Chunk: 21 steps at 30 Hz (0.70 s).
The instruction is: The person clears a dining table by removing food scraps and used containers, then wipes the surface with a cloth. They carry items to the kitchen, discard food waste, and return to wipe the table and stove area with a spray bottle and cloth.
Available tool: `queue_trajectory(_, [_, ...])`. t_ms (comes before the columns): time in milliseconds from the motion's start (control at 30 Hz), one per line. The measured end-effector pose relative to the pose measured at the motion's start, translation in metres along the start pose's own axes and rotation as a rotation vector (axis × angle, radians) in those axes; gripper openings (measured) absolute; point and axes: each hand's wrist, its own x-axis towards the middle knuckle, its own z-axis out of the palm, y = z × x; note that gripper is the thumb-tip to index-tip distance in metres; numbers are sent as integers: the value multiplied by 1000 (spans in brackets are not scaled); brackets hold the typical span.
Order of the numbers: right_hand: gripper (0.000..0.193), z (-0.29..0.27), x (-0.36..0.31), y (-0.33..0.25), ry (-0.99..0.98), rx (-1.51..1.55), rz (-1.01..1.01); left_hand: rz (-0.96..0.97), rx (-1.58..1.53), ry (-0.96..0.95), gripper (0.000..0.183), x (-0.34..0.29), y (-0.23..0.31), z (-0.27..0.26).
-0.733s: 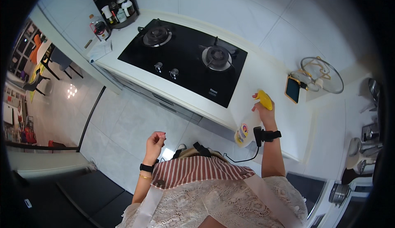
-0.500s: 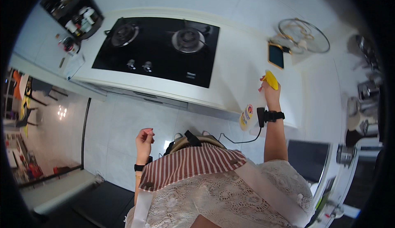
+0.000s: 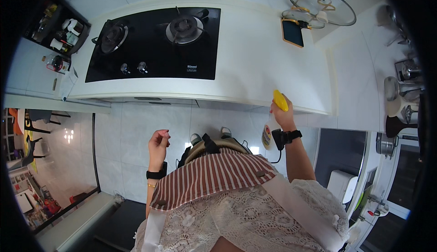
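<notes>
My right hand (image 3: 284,116) is wrapped round the neck of a spray bottle. The bottle's yellow trigger head (image 3: 280,101) sticks up above my fingers, and its clear body with a coloured label (image 3: 266,136) hangs below, in front of the counter's front edge. My left hand (image 3: 159,143) hovers over the floor to the left of my striped apron (image 3: 214,179). Its fingers are curled in, with nothing visible in them. Across the white counter (image 3: 255,70) lies a black gas hob (image 3: 154,47) with two burners.
Glass pot lids (image 3: 322,6) on a rack and a small dark board with a yellow edge (image 3: 292,32) stand at the counter's back right. A black shelf of bottles (image 3: 59,29) is at far left. Utensils (image 3: 405,88) hang along the right wall.
My right hand has drawn the spray bottle back from over the counter, towards me and slightly left. My view has shifted, so the hob sits further left. The left hand stays curled.
</notes>
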Motion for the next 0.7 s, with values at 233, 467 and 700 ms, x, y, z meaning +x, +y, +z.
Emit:
queue_trajectory(233, [27, 28, -20, 5, -352, 67, 56, 0, 11, 10, 13, -8, -5, 14])
queue_trajectory(467, [20, 125, 12, -27, -521, -47, -123, -15, -28, 111, 13, -30, -14, 9])
queue_trajectory(700, [21, 224, 81, -84, -276, -35, -137, -36, -85, 321, 14, -70, -32, -22])
